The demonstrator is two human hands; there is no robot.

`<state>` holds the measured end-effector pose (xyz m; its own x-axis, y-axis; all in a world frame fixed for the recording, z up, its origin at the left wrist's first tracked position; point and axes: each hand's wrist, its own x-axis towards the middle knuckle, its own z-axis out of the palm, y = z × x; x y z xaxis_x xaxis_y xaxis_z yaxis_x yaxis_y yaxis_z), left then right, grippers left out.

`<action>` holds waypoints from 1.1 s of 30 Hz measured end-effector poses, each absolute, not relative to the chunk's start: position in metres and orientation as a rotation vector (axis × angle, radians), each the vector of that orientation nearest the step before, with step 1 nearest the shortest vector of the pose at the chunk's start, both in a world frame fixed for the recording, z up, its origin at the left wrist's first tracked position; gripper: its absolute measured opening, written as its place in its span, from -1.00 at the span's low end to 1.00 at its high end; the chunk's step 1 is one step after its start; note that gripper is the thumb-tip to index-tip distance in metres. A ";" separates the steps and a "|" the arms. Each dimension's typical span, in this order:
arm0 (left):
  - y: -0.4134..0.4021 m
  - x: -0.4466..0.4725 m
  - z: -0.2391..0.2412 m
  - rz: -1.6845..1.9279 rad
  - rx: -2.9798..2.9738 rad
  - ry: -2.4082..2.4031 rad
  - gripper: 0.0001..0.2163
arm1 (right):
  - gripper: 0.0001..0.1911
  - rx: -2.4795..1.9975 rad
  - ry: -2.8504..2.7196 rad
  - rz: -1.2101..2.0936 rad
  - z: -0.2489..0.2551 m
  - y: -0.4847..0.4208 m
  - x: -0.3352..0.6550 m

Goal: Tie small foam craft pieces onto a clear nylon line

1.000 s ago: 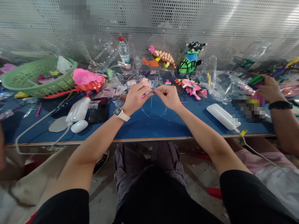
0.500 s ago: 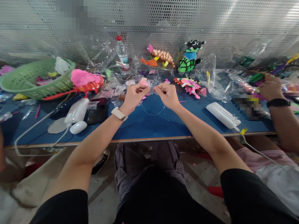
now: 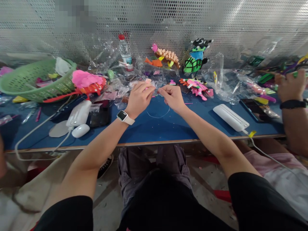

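Note:
A thin pale thread (image 3: 157, 117) runs in a slack loop between my hands, above the blue table. My left hand (image 3: 140, 97) has its fingertips pressed together, the back of it facing up, and the thread leads up under it. My right hand (image 3: 172, 97) pinches at thumb and forefinger, and the loop's other end rises to it. Only a small gap separates the two sets of fingertips. Whatever else sits in the pinches is too small to make out. Behind the hands lie clear plastic wrappers and a pink clay figure (image 3: 198, 91).
A green basket (image 3: 64, 78) and a red and pink clay figure (image 3: 89, 84) stand left. Two white chargers (image 3: 78, 115) (image 3: 231, 117), a phone (image 3: 256, 110) and a bottle (image 3: 125, 53) are about. A co-worker's hand (image 3: 291, 86) is at far right.
My left hand has rolled over, so its back and the watch face now show. My right hand stays nearly in place. The co-worker's hand at far right has shifted right and lifted.

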<state>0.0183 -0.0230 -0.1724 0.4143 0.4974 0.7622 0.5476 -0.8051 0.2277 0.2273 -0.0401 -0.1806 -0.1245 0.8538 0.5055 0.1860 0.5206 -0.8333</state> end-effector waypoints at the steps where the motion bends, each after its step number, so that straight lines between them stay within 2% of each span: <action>1: -0.024 0.019 -0.171 -1.396 -2.625 -0.977 -0.81 | -0.45 -0.902 -1.646 0.699 -0.179 -0.040 0.229; 6: -0.021 0.020 -0.171 -1.725 -2.923 -1.093 -0.73 | -0.52 -0.881 -1.769 0.526 -0.171 -0.042 0.237; 12: -0.013 0.023 -0.178 -2.009 -3.285 -1.098 -0.83 | -0.50 -0.850 -1.764 0.544 -0.169 -0.040 0.238; 18: -0.021 0.022 -0.171 -1.869 -2.996 -1.107 -0.64 | -0.43 -0.900 -1.679 0.692 -0.173 -0.037 0.232; 26: -0.034 0.023 -0.163 -1.730 -2.740 -1.089 -0.60 | -0.44 -0.866 -1.700 0.680 -0.176 -0.041 0.228; 33: -0.024 0.022 -0.166 -1.975 -2.875 -1.141 -0.57 | -0.51 -0.866 -1.727 0.501 -0.171 -0.049 0.228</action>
